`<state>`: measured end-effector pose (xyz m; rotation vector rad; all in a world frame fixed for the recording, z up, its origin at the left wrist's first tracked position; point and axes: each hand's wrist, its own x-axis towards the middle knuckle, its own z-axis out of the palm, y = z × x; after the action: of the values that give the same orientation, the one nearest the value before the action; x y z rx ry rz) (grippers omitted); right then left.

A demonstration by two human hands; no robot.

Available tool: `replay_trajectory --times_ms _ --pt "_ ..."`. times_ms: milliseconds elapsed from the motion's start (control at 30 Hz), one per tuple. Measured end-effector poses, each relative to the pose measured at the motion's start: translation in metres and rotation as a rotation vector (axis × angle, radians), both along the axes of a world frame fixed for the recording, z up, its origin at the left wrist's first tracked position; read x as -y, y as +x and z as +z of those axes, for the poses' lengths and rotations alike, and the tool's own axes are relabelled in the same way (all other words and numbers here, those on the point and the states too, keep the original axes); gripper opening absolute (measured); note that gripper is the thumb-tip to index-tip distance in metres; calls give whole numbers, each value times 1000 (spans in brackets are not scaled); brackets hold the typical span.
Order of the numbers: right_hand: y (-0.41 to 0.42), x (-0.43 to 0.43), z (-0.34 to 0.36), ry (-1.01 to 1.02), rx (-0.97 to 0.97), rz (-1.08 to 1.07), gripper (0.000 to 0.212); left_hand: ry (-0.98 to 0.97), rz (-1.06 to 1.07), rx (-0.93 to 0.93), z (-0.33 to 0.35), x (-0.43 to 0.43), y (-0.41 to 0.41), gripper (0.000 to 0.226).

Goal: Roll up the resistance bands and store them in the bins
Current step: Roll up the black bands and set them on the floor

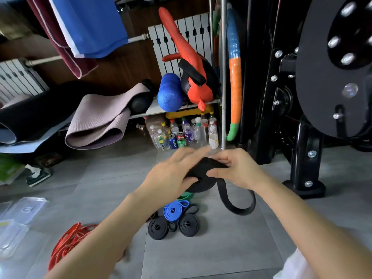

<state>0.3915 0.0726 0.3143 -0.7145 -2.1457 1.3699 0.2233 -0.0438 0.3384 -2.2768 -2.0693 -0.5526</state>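
Both hands hold a half-rolled black band [199, 179] in the air above the floor. The left hand [173, 174] grips the coil, thumb on its near face, fingers blurred. The right hand [238, 170] pinches the coil's right edge, and the loose tail hangs below. On the floor beneath lie a rolled blue band [174, 211] and two black rolls [158, 228]. Clear bins [20, 213] sit far left.

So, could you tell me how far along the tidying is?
Done: two black rolls and a blue roll on the floor. In hand: left hand and right hand grip a part-rolled black band, tail hanging. Left: red bands loose; rolls lie outside the clear bins.
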Motion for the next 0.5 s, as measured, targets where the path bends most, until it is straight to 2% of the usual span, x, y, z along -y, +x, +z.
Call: replay_trajectory --times_ms 67,133,333,433,500 --pt "-3 2 -2 18 3 24 35 -80 -9 -44 2 -1 2 67" --pt "-3 3 -1 -33 -30 9 36 -65 3 74 0 0 -1 60" --pt "6 -6 -9 -97 -82 -111 32 225 216 454 10 8 -27 70" --pt "7 -6 -17 -119 -74 -244 25 327 299 669 23 14 -43 74" --pt "6 -7 -21 -139 -63 -337 16 350 308 722 30 19 -50 73"
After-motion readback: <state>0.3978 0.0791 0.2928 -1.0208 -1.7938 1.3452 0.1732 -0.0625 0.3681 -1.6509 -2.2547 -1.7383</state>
